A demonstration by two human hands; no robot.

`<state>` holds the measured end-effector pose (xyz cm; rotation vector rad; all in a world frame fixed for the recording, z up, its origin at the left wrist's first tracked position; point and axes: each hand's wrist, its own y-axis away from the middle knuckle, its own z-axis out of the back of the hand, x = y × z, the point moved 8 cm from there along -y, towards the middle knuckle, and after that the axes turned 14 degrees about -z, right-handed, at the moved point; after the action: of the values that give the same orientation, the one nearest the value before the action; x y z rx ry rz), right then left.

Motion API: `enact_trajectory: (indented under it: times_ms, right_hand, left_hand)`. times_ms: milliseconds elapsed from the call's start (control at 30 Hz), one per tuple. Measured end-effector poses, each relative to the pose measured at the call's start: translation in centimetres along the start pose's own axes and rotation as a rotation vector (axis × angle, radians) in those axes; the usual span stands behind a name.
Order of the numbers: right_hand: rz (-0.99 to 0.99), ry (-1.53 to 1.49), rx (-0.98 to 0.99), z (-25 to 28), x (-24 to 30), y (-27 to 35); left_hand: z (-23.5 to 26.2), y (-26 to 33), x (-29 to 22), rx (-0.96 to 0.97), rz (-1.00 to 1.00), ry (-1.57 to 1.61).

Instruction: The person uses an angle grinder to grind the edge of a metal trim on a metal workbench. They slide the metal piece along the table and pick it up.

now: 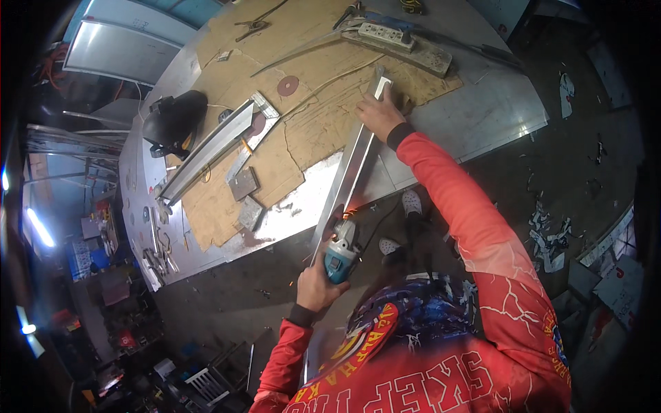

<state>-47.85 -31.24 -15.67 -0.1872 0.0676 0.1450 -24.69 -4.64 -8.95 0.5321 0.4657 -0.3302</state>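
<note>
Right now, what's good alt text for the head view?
The left hand holds a teal angle grinder against a long metal profile, orange sparks flying, while the right hand grips the profile's far end. A black welding helmet and a white power strip are on the worktable.

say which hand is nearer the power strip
Right. The right hand holds the metal bar near the power strip; the left hand, on the angle grinder, is farther.

left hand [316, 286]: partly hidden by grinder [338, 259] | yellow item [412, 5]: cut by top edge
</note>
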Motion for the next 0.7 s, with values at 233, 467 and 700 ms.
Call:
enact_trajectory:
  times_ms: [233, 467, 700]
  right_hand:
    - [0.003, 0.013, 0.052, 0.0, 0.2, -0.3]
    - [-0.004, 0.002, 0.028, -0.2, 0.1, -0.4]
    - [-0.018, 0.015, 0.034, -0.2, -0.1, -0.5]
  left_hand:
    - [-0.6, 1.1, 1.0, 0.043, 0.034, -0.009]
    - [-1.8, 1.0, 1.7, 0.08, 0.056, -0.017]
    - [-0.6, 0.1, 0.6, 0.024, 0.011, 0.026]
